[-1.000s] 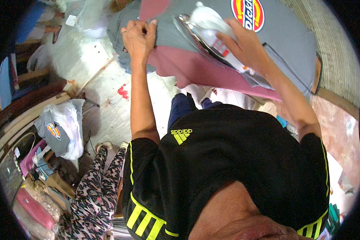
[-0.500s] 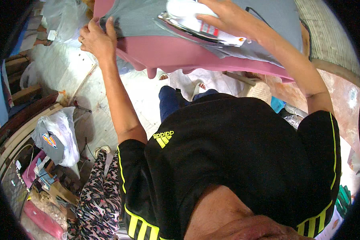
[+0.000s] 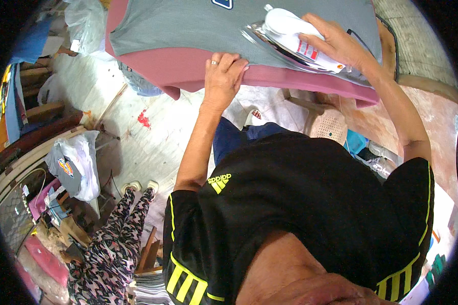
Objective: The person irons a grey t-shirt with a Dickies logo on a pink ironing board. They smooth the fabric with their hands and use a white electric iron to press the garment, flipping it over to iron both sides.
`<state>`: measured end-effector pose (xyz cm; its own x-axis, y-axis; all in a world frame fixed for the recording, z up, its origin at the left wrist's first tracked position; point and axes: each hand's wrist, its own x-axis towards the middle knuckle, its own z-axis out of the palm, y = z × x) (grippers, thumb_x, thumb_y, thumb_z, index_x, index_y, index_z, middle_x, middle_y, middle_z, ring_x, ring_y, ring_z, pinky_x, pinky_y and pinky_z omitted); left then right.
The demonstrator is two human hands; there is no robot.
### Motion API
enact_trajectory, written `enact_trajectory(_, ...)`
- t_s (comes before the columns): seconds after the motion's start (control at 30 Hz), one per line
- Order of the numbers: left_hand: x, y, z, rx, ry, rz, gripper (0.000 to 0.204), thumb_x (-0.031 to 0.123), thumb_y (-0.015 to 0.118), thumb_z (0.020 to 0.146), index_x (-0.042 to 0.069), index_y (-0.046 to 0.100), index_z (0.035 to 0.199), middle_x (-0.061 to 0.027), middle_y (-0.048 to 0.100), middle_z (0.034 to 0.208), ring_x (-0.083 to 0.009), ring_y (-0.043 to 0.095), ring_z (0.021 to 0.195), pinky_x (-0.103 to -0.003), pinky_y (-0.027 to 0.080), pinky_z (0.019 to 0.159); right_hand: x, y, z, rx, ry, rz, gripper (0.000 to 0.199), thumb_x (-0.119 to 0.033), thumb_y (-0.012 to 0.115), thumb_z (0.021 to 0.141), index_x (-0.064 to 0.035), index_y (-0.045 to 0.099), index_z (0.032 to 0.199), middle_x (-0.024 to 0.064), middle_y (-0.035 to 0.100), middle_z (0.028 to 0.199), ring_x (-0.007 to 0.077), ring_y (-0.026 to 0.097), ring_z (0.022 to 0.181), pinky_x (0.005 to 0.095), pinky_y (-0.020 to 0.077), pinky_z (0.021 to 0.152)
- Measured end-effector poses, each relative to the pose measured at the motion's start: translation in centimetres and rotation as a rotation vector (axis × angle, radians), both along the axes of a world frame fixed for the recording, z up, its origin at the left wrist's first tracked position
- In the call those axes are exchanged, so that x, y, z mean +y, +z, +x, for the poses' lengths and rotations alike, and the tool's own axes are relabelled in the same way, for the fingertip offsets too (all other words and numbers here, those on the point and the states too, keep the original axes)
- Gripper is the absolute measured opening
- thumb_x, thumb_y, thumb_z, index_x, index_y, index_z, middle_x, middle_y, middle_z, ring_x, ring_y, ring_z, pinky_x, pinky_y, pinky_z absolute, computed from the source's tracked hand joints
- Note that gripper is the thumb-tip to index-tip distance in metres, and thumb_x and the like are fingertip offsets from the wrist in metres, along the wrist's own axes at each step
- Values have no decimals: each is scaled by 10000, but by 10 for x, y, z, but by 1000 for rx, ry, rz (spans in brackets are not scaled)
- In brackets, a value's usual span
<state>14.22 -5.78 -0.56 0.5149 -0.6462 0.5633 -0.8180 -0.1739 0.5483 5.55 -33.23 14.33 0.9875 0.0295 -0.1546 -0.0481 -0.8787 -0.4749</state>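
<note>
A grey T-shirt (image 3: 188, 25) lies spread on a pink-covered ironing board (image 3: 168, 71) at the top of the head view. My right hand (image 3: 336, 43) grips the white handle of a clothes iron (image 3: 290, 38) whose metal soleplate rests on the shirt. My left hand (image 3: 224, 73), with a ring on one finger, presses flat on the shirt's near hem at the board's front edge, just left of the iron.
A white plastic stool (image 3: 331, 124) stands under the board. Another person in patterned trousers (image 3: 112, 239) sits at the lower left. A folded grey shirt in a clear bag (image 3: 71, 168) lies on a bench at the left. A plastic bag (image 3: 86, 15) sits top left.
My left hand has slid right along the board's front edge, from the shirt's left side to near the iron. The iron and my right hand moved slightly rightward on the shirt.
</note>
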Motion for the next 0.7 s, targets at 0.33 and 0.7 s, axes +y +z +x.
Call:
enact_trajectory(0.33, 30, -8, -21, 33, -29, -48, 249, 24, 758, 701, 123, 723, 926, -2, 629, 959, -229, 586, 957, -386, 434, 777, 65, -22, -33, -56, -146, 114, 388, -373, 571, 988, -22, 502, 1140, 248, 648, 836, 361, 665, 743, 436, 499, 660)
enact_trajectory(0.7, 52, -17, -40, 75, -104, -169, 171, 29, 796, 691, 57, 696, 827, -45, 656, 933, -255, 629, 899, -383, 508, 783, 132, -30, -46, -87, -290, 190, 372, -332, 631, 942, -13, 477, 1056, 292, 634, 791, 495, 626, 745, 564, 474, 642)
